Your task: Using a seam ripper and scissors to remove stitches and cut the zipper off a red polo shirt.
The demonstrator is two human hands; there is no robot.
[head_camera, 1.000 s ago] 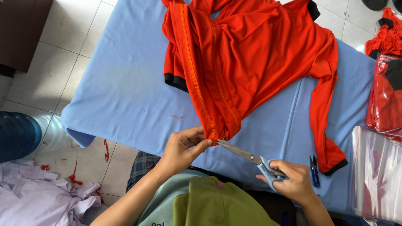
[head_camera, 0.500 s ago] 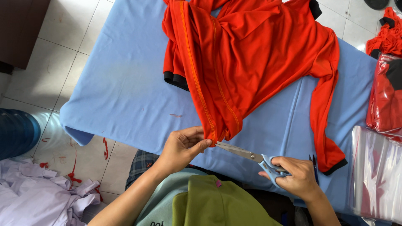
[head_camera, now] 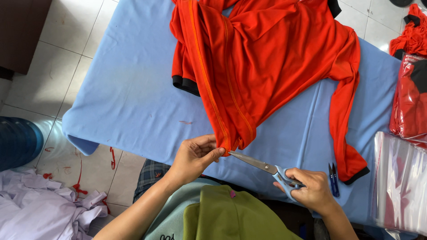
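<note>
The left hand (head_camera: 195,156) pinches the lower hem of the orange shirt (head_camera: 267,66) between thumb and fingers (head_camera: 212,153) — the garment lies spread inside out across the blue counter (head_camera: 129,98). The right hand (head_camera: 309,189) grips the blue handles of the scissors (head_camera: 267,168), fingers clenched through the loops, blade tips touching the hem just beside the left thumb. A small blue thread snip (head_camera: 333,180) lies on the counter near the right hand — beside a black-cuffed sleeve.
</note>
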